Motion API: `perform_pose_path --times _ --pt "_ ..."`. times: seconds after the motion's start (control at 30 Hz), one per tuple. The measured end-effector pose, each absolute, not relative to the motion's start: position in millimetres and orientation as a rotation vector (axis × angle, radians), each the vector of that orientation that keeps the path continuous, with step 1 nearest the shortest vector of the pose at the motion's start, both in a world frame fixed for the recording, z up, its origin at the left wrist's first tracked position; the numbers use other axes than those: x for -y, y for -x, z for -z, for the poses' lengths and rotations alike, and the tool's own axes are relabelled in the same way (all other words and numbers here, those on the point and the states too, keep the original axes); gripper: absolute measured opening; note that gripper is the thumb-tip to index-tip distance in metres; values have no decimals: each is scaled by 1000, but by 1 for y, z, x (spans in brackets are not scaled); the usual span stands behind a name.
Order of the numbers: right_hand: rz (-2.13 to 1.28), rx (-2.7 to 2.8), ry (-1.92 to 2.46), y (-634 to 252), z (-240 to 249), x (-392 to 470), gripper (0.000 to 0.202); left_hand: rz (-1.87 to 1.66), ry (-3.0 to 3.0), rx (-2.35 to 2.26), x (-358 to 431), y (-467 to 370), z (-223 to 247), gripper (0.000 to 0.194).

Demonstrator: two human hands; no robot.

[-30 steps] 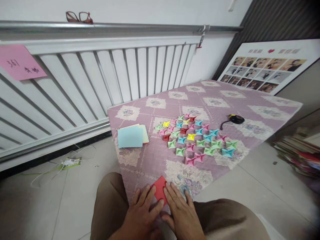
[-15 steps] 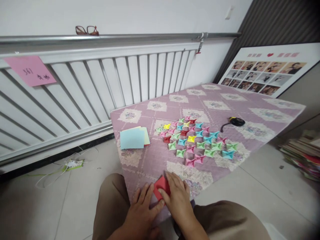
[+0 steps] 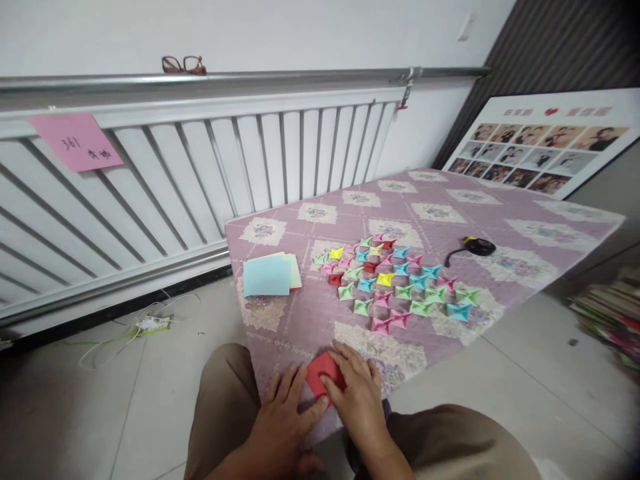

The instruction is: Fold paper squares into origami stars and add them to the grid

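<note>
A small folded piece of red paper (image 3: 319,371) lies on the near corner of the tablecloth, between my two hands. My left hand (image 3: 284,410) rests flat with its fingers spread at the paper's left side, its thumb reaching the lower edge. My right hand (image 3: 359,390) holds the paper from the right, thumb on top and fingers along the far right edge; they cover part of it. Beyond my hands stand several folded paper pieces in rows, including a yellow one (image 3: 385,279) and a pink one (image 3: 381,326). Left of these is a stack of paper sheets (image 3: 267,275), light blue on top.
A black coiled item (image 3: 480,247) lies at the right of the patterned tablecloth (image 3: 310,320). Behind the table runs a white radiator (image 3: 295,157), with glasses (image 3: 185,65) on its pipe. A power strip (image 3: 153,325) with cables sits on the floor at left.
The view has shifted slightly. Both hands stay around the red paper, and a little more of its top shows near my right thumb.
</note>
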State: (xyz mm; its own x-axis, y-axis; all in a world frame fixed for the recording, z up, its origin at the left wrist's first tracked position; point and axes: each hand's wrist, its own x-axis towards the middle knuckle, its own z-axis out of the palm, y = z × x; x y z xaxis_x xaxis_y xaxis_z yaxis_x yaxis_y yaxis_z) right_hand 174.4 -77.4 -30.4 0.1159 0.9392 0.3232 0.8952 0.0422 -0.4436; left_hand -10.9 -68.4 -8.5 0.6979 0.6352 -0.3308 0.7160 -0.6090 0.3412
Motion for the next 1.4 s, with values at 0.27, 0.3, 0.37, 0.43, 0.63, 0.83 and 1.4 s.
perform_pose_path --times 0.27,0.3,0.37,0.43,0.63,0.83,1.4 --pt "-200 1763 1893 -175 23 75 8 176 -2496 -1028 69 14 13 103" --pt "-214 1777 1894 -176 21 75 8 148 -2504 -1023 70 15 14 100" --pt "-240 1816 1884 -178 19 75 11 83 -2517 -1016 70 18 16 93" --pt "-250 1845 1874 -180 17 75 11 9 -2528 -1033 70 19 17 82" --pt "-201 1864 1856 -180 18 76 10 -348 -2448 -1216 58 14 11 24" --pt "-165 1875 1834 -179 17 76 10 -420 -2282 -1383 28 -3 6 16" --pt "-112 1971 1541 -198 30 78 12 -304 -2501 -1137 19 -6 9 9"
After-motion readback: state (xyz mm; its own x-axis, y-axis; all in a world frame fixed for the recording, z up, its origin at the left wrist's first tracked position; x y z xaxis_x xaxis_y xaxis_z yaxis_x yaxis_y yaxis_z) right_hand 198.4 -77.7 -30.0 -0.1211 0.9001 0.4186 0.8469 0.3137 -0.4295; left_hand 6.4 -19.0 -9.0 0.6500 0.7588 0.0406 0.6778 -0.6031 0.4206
